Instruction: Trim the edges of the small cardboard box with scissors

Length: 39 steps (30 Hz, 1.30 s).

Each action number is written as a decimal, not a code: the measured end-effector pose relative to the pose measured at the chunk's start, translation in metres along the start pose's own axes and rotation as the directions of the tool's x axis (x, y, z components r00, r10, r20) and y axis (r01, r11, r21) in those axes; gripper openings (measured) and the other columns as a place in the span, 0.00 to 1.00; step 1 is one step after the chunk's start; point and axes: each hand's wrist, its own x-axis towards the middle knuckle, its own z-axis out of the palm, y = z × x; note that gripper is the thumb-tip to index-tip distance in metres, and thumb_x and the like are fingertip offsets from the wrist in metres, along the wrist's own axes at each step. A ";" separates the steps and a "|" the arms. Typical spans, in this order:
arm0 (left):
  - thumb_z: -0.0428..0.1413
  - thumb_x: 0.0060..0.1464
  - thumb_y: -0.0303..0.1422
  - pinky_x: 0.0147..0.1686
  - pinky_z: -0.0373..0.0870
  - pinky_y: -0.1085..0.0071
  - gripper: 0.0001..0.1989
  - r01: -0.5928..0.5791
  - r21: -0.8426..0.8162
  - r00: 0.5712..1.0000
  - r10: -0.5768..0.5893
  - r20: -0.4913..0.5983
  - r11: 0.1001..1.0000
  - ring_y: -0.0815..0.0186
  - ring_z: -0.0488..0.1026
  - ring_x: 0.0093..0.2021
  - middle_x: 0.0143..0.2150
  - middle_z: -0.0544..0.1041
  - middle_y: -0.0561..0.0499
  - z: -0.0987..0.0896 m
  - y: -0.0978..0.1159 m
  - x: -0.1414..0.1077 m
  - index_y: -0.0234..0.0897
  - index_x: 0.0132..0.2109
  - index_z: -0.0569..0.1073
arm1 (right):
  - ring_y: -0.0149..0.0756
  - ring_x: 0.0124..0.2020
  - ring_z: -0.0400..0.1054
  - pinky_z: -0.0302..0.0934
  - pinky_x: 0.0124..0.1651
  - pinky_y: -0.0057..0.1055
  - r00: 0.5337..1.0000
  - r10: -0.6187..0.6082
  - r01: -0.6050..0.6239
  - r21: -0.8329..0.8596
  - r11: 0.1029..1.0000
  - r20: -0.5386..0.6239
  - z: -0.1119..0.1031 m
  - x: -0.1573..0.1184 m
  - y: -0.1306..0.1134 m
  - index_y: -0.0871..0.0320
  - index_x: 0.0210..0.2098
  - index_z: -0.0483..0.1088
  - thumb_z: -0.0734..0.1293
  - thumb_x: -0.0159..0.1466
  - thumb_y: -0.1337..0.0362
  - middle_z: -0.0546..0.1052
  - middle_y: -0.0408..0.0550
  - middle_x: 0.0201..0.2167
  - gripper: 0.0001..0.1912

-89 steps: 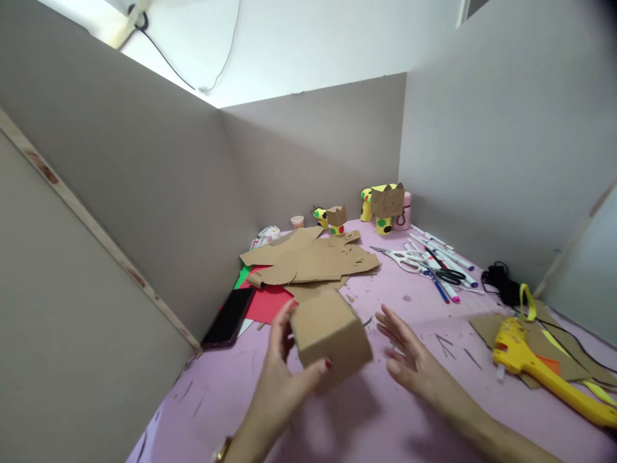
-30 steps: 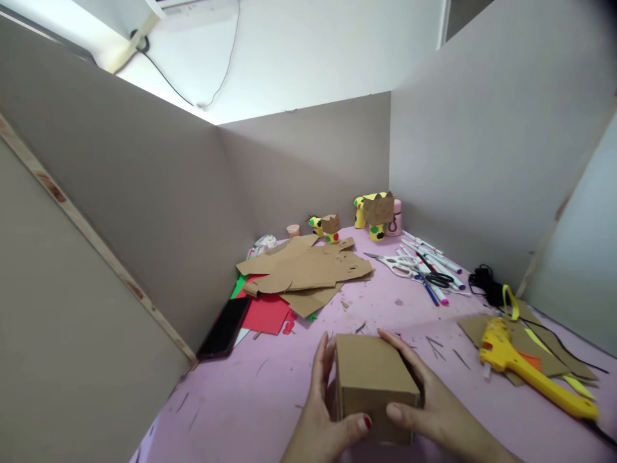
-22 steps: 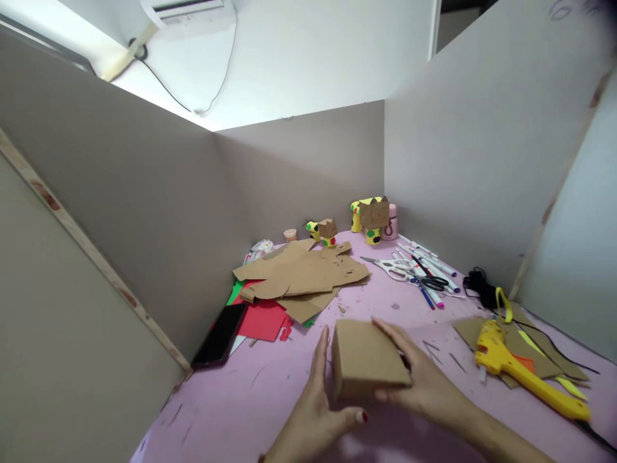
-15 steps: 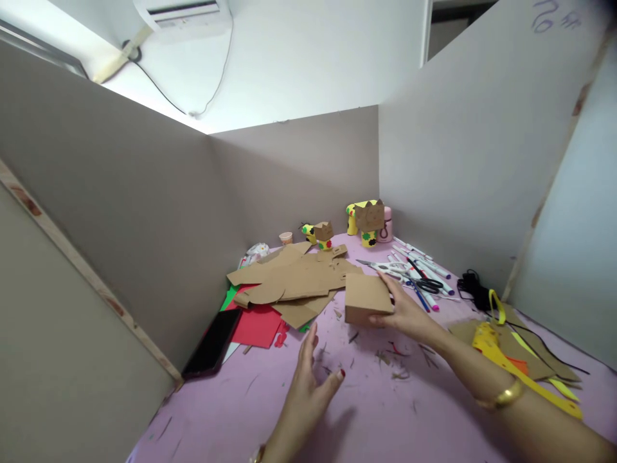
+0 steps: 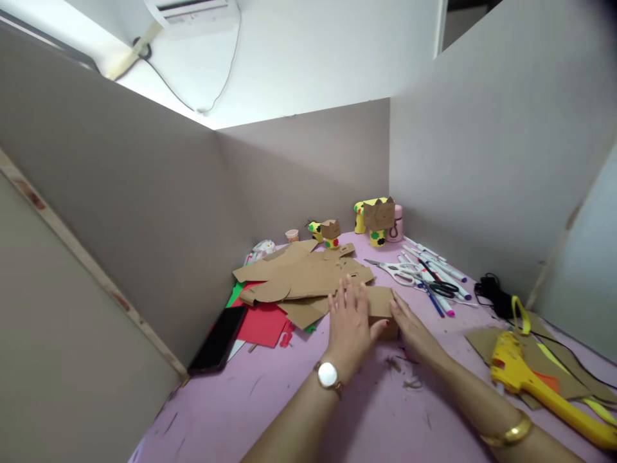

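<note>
A small brown cardboard box [image 5: 380, 301] sits on the purple tabletop between my hands. My left hand [image 5: 349, 325] is flat with fingers spread at the box's left side, its thumb across the front face. Along the right side lies my right hand [image 5: 413, 325], fingers stretched out, fingertips at the upper right edge. Whether either palm presses on the box I cannot tell. Part of its left side is hidden behind my left hand.
Cardboard pieces [image 5: 313, 273] and red sheets [image 5: 260, 323] lie left, beside a black phone [image 5: 218, 339]. Scissors [image 5: 402, 273] and several markers [image 5: 441, 302] are on the right, with a yellow glue gun [image 5: 535, 382] nearer me. Decorated yellow figures [image 5: 378, 238] stand behind. Grey panels surround the table.
My left hand has moved forward from the near table to the box's left side. The right hand has loosened its grip and straightened its fingers along the right side.
</note>
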 end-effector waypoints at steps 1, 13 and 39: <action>0.57 0.53 0.38 0.63 0.41 0.39 0.35 -0.018 0.045 1.000 0.018 0.007 0.999 0.43 0.40 0.70 0.70 0.46 0.30 0.003 0.001 0.003 0.32 0.65 0.56 | 0.46 0.55 0.64 0.59 0.55 0.52 1.000 0.002 -0.002 0.002 1.000 -0.007 0.001 -0.001 0.001 0.54 0.56 0.64 0.64 0.67 0.58 0.65 0.52 0.59 0.19; 0.53 0.55 0.46 0.59 0.56 0.43 0.39 -0.134 0.353 0.991 0.133 0.028 0.926 0.44 0.52 0.67 0.68 0.53 0.26 0.013 -0.002 0.000 0.28 0.66 0.52 | 0.48 0.57 0.62 0.55 0.57 0.54 0.999 -0.007 0.007 0.025 1.000 -0.036 0.000 -0.003 0.003 0.55 0.55 0.65 0.63 0.67 0.57 0.65 0.52 0.59 0.19; 0.45 0.61 0.44 0.63 0.49 0.42 0.36 0.157 -0.382 0.966 -0.222 -0.132 0.911 0.45 0.47 0.69 0.68 0.49 0.20 -0.002 -0.012 0.000 0.20 0.65 0.48 | 0.47 0.56 0.63 0.57 0.56 0.53 0.999 0.024 -0.018 0.223 0.975 -0.025 -0.004 -0.004 -0.010 0.54 0.55 0.65 0.64 0.66 0.59 0.65 0.51 0.60 0.18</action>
